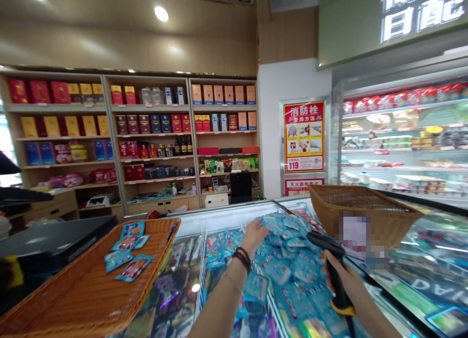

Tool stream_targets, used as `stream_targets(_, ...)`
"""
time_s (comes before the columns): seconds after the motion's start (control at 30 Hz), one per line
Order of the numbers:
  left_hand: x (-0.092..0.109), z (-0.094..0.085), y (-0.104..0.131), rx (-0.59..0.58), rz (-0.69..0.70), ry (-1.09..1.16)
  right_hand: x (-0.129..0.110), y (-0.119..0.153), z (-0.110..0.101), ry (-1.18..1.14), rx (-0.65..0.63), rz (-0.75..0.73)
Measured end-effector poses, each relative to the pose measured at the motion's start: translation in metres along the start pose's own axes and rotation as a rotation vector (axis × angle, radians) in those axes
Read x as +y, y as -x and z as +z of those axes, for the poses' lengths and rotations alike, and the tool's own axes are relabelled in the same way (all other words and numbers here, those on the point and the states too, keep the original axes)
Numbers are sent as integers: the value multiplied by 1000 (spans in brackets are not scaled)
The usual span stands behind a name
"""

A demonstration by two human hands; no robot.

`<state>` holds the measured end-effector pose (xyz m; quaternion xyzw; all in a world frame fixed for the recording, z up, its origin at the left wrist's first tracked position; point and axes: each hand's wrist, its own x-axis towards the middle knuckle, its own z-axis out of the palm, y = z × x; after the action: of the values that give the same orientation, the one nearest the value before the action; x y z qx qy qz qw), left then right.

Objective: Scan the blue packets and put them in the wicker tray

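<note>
My left hand, with dark bracelets on its wrist, reaches to the left edge of a heap of blue snack packets. Its fingers look loosely stretched, and I see nothing held in them. In my right hand is a black barcode scanner with yellow trim, its cable hanging from the grip. The scanner's head points left over the heap. The packets lie in a white wire basket inside a glass-topped freezer chest. Several similar packets lie in a shallow orange wicker tray on the left.
A tan wicker basket stands on the freezer at the right. Other wrapped goods fill the freezer left of the heap. A dark flat case is beyond the tray. Shelves of boxes and a lit refrigerated display are behind.
</note>
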<state>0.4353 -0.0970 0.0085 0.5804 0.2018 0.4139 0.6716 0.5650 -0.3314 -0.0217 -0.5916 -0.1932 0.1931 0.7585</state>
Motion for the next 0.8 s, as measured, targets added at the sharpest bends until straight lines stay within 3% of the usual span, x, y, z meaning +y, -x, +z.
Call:
stream_targets(0.1, 18, 4, 0, 40, 59, -7, 2, 7, 15, 20, -33, 29)
stream_targets(0.17, 30, -8, 4, 74, 165, -26, 3, 11, 28, 23, -60, 35)
stream_targets(0.23, 39, -32, 12, 110, 241, -90, 4, 16, 44, 14, -101, 36)
stream_targets(0.4, 59, -127, 40, 294, 299, -525, 9, 30, 101, -30, -280, 53)
stream_targets(0.6, 98, -257, 90, 526, 150, -899, 31, 63, 184, -83, -481, 98)
stream_targets(0.7, 112, -305, 120, 597, 6, -1114, 45, 84, 217, -94, -591, 135)
stream_targets(0.8, 116, -335, 145, 584, -180, -1312, 61, 102, 238, -70, -684, 131)
